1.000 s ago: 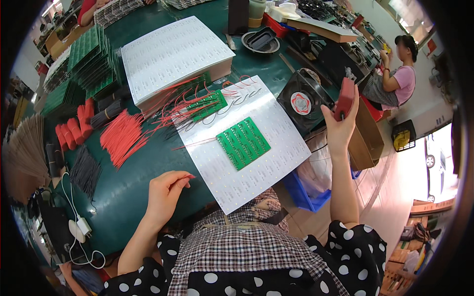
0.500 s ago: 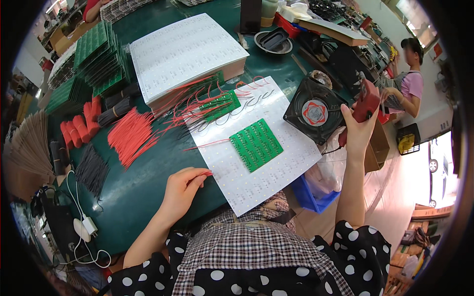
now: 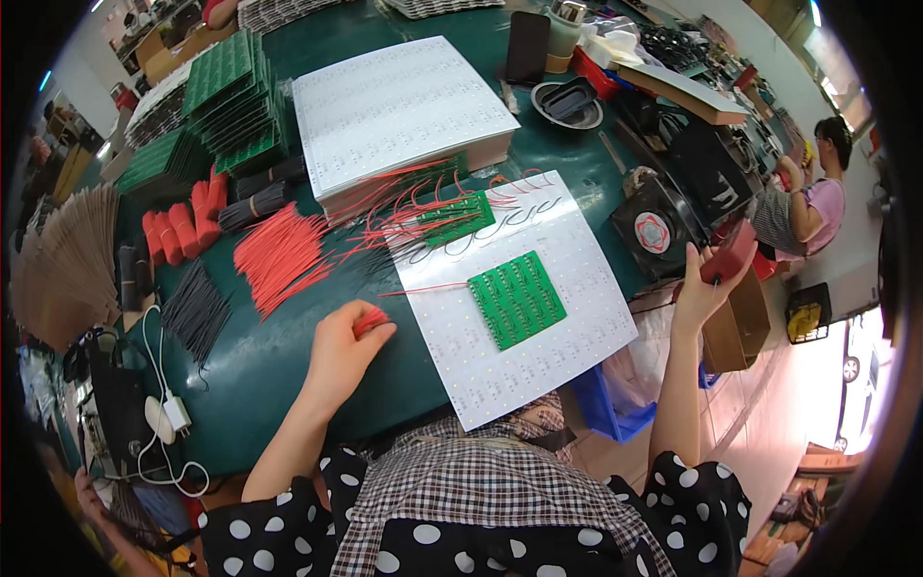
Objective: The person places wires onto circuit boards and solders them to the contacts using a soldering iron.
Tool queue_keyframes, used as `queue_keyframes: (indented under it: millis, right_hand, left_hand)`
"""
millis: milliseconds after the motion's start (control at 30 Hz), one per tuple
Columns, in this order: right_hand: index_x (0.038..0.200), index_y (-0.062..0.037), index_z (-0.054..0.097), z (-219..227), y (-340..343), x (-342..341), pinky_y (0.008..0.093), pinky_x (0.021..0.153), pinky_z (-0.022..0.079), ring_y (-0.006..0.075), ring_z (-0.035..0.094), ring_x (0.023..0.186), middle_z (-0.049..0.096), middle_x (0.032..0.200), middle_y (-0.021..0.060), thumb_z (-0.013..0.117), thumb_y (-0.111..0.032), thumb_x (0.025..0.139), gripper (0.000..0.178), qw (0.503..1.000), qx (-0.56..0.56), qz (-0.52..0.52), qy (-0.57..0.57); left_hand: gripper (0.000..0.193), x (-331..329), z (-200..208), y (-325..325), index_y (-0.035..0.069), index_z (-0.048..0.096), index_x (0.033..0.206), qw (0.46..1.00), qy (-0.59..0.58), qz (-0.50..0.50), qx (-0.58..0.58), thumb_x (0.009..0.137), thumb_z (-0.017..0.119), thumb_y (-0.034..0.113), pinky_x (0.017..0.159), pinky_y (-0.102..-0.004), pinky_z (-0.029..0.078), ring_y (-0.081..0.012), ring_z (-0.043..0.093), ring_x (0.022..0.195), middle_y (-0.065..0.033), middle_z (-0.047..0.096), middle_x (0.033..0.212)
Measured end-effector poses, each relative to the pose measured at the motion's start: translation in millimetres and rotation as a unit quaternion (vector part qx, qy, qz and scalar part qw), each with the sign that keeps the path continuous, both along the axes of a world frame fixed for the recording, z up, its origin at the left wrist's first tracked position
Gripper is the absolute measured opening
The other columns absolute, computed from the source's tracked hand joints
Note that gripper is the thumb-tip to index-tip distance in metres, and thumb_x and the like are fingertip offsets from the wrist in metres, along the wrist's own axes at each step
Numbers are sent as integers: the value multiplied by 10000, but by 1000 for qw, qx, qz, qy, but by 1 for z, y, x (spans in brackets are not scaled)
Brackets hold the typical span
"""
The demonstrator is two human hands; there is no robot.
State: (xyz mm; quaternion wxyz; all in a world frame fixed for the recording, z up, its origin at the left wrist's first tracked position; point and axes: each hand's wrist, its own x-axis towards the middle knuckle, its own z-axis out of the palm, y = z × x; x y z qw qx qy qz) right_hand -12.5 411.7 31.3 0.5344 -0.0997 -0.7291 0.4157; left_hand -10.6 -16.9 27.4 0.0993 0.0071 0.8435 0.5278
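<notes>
My left hand [image 3: 341, 348] rests on the dark green table [image 3: 260, 365], fingers closed on a small bunch of short red wires [image 3: 370, 318]. Just right of it lies a white panel [image 3: 524, 308] with a green circuit board [image 3: 516, 299] on top and a loose red wire beside the board. My right hand [image 3: 702, 284] is raised off the table's right edge, gripping a red tool [image 3: 728, 254]. A second green board with red wires attached [image 3: 460, 217] lies at the panel's far end.
A heap of loose red wires [image 3: 279, 255], black wire bundles [image 3: 197, 313] and red wire rolls [image 3: 183, 223] lie left. A stack of white panels [image 3: 399, 106] and green board stacks [image 3: 226, 101] sit farther back. A small fan [image 3: 652, 226] stands right. Another person [image 3: 812, 188] sits beyond.
My right hand with the red tool has dropped lower and nearer the table edge. My left hand stays on the table, with red wires now showing at its fingertips.
</notes>
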Motion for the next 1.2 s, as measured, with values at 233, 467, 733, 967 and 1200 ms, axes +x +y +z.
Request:
queue_keyframes:
  millis: [233, 467, 733, 967, 1200]
  right_hand:
    - [1457, -42, 122, -18, 7, 29, 286, 884, 446, 212, 574, 1072, 563, 1199, 177, 630, 41, 834, 808, 999, -34, -13, 12]
    - [1455, -44, 133, -93, -44, 113, 358, 890, 479, 274, 587, 1057, 409, 1354, 201, 639, 28, 834, 804, 997, -48, -52, -25]
    - [1418, -12, 186, -102, -87, 96, 327, 872, 468, 218, 561, 1002, 440, 1151, 98, 573, 93, 841, 702, 960, -277, 14, -38]
    - [1312, 19, 341, -96, -103, 93, 313, 869, 459, 175, 556, 967, 540, 1068, 83, 647, -16, 824, 578, 964, -264, -23, -24]
    - [1297, 11, 345, -95, -108, 96, 325, 885, 459, 183, 557, 995, 484, 1074, 76, 656, 11, 800, 587, 955, -296, 16, -14]
  left_hand:
    - [408, 27, -8, 12, -99, 519, 1188, 951, -220, 39, 215, 851, 643, 94, 482, -189, 359, -27, 457, 555, -87, 664, 962]
    - [571, 35, 22, 29, -115, 332, 1345, 868, -339, 114, 345, 867, 582, 70, 395, -186, 219, -15, 295, 459, -179, 549, 1263]
    - [116, 25, -5, 51, 46, 547, 901, 885, -317, 72, 333, 836, 634, 87, 371, -217, 142, -14, 261, 406, 58, 422, 617]
    - [165, 21, -8, 73, 37, 534, 902, 927, -217, 83, 295, 818, 674, 63, 361, -227, 146, -23, 280, 391, 66, 402, 573]
    - [381, 17, -26, 86, 33, 484, 1179, 900, -168, 58, 397, 829, 595, -66, 375, -204, 179, -15, 309, 417, 4, 553, 752]
